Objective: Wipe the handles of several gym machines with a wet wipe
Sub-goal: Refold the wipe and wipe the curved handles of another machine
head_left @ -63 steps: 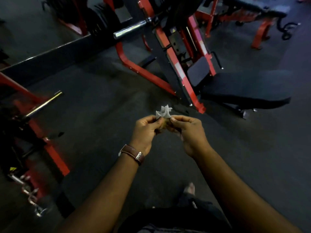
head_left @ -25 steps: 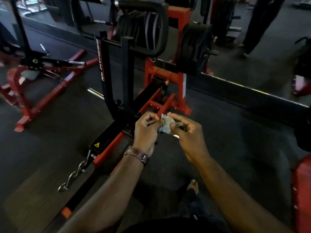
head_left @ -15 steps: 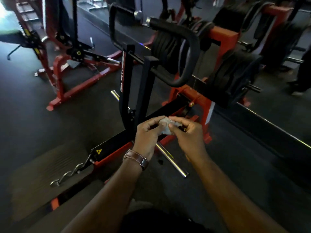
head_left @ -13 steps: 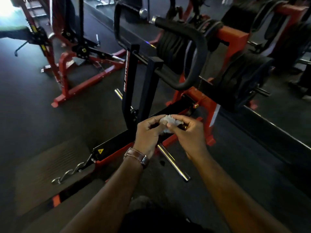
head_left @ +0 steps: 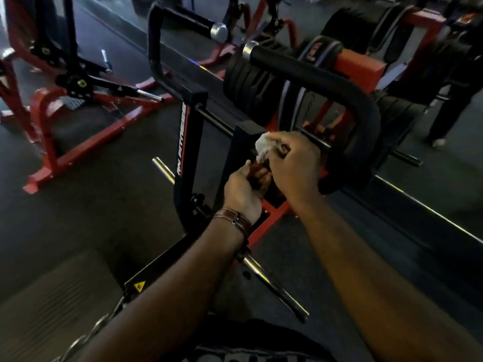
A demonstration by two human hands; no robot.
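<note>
A crumpled white wet wipe (head_left: 262, 147) is pinched in my right hand (head_left: 294, 165), which is raised in front of a black and red gym machine. My left hand (head_left: 245, 189), with a brown watch strap on the wrist, sits just below and left of it, fingers loosely curled and touching the right hand; it holds nothing that I can see. The machine's right padded black handle (head_left: 326, 82) curves round just beyond my right hand. Its left handle (head_left: 167, 27) rises farther back on the left.
Black weight plates (head_left: 248, 82) hang on a red rack behind the handles. A chrome bar (head_left: 271, 283) lies low near my arms, a chain (head_left: 86, 338) at bottom left. Another red frame (head_left: 52, 121) stands on the left. A person's legs (head_left: 449, 113) are at far right.
My right hand has risen toward the right handle with the wipe. My left hand has let go of the wipe and dropped lower. The view has moved closer to the machine.
</note>
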